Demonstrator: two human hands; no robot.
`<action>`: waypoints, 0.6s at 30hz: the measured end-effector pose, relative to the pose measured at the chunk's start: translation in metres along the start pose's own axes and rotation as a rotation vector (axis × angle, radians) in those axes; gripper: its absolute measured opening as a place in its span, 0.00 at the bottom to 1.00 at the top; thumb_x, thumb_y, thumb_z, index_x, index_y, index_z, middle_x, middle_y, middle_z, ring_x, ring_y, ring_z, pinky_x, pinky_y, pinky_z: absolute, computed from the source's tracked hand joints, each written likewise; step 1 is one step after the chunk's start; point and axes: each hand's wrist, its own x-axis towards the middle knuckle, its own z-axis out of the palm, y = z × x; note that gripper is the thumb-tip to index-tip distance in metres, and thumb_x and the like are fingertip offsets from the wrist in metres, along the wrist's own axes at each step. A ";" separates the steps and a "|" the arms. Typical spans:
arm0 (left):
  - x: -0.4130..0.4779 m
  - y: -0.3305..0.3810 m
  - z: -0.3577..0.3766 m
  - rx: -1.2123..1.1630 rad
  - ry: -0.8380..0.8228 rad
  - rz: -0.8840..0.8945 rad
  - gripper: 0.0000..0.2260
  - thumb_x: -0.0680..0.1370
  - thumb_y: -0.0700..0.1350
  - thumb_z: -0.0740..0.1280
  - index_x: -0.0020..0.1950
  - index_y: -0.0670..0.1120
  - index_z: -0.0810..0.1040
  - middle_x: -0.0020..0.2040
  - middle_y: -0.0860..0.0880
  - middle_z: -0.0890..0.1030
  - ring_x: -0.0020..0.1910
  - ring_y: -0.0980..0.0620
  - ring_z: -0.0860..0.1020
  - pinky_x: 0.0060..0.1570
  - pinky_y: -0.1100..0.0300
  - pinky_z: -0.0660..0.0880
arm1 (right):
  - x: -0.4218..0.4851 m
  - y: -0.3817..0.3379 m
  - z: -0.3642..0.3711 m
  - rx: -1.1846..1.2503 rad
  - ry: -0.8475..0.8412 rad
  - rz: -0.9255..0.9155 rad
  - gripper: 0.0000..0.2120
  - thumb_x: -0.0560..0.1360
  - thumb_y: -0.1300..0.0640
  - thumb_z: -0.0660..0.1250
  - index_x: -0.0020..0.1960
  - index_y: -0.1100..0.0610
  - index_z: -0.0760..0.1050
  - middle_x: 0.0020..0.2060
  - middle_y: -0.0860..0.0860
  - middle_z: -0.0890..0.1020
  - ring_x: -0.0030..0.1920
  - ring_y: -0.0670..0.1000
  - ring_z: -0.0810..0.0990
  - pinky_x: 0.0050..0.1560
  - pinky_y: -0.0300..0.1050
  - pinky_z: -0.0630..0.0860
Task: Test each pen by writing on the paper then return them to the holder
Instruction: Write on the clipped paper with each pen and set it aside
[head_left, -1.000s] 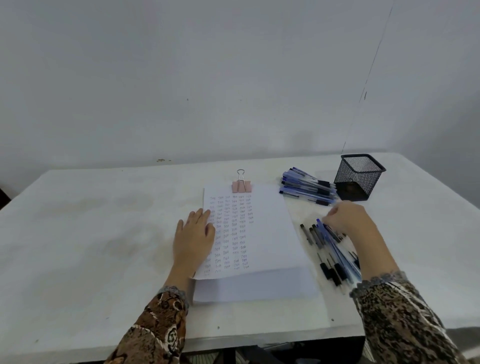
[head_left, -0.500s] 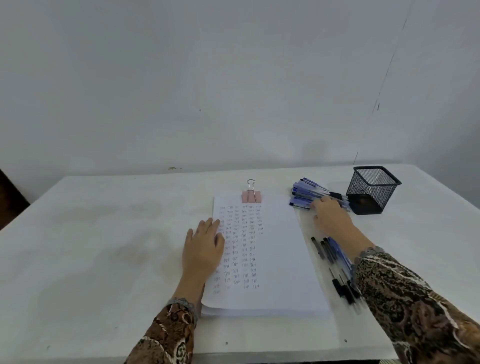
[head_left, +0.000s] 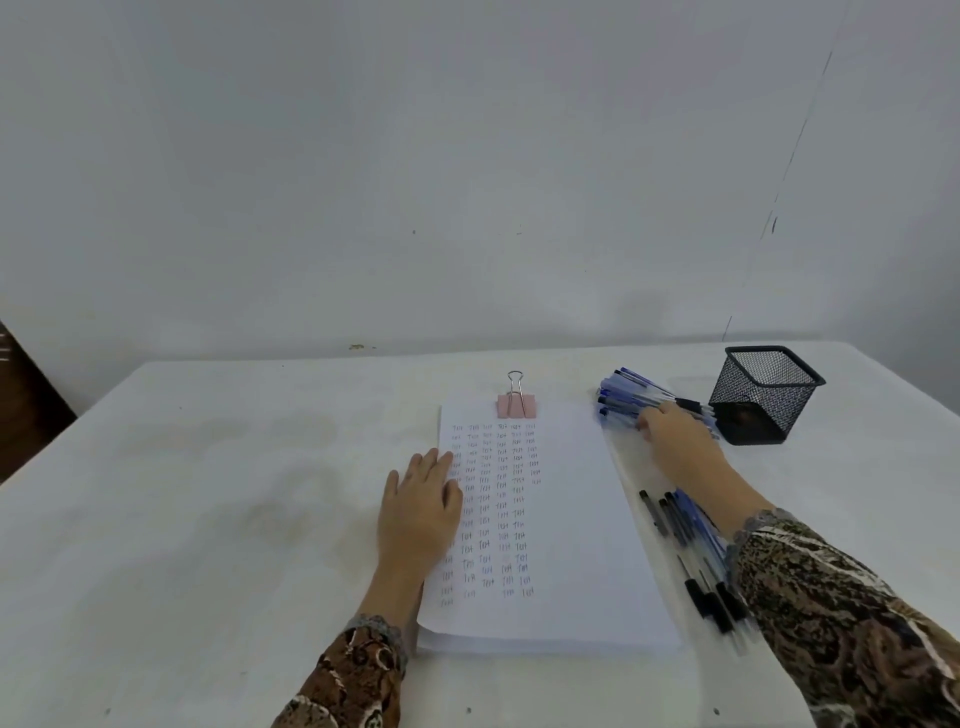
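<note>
**White worktop, paper in the middle, pens to the right**

The worktop (head_left: 208, 493) is white with faint brownish stains left of centre. A stack of paper (head_left: 571, 519) lies on it, held at its far edge by a pink binder clip (head_left: 516, 405), the top sheet filled with columns of small writing. The left hand (head_left: 418, 514) lies flat across the stack's left edge. Just right of the paper's far corner lies a pile of blue pens (head_left: 623, 397), beside an upright black mesh holder (head_left: 763, 395). More pens (head_left: 680, 525) lie along the paper's right side.
</note>
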 end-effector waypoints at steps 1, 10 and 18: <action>0.000 0.000 0.000 0.000 0.003 0.001 0.20 0.81 0.48 0.50 0.74 0.50 0.58 0.75 0.51 0.58 0.75 0.54 0.52 0.73 0.54 0.45 | -0.001 0.000 -0.001 0.086 0.078 -0.001 0.13 0.78 0.68 0.55 0.60 0.63 0.71 0.59 0.59 0.71 0.55 0.61 0.75 0.50 0.50 0.72; 0.001 -0.001 0.002 0.011 0.013 0.002 0.20 0.81 0.48 0.50 0.74 0.49 0.59 0.75 0.51 0.58 0.75 0.54 0.52 0.73 0.53 0.45 | -0.022 -0.055 -0.050 2.263 -0.027 0.269 0.29 0.66 0.27 0.52 0.29 0.54 0.61 0.23 0.48 0.61 0.25 0.49 0.58 0.31 0.42 0.58; 0.000 0.001 -0.001 0.014 0.003 0.000 0.20 0.81 0.48 0.50 0.74 0.50 0.58 0.75 0.51 0.57 0.75 0.54 0.51 0.73 0.54 0.44 | -0.034 -0.098 0.003 2.695 0.080 0.433 0.23 0.58 0.36 0.59 0.24 0.53 0.56 0.22 0.49 0.56 0.24 0.50 0.55 0.33 0.43 0.54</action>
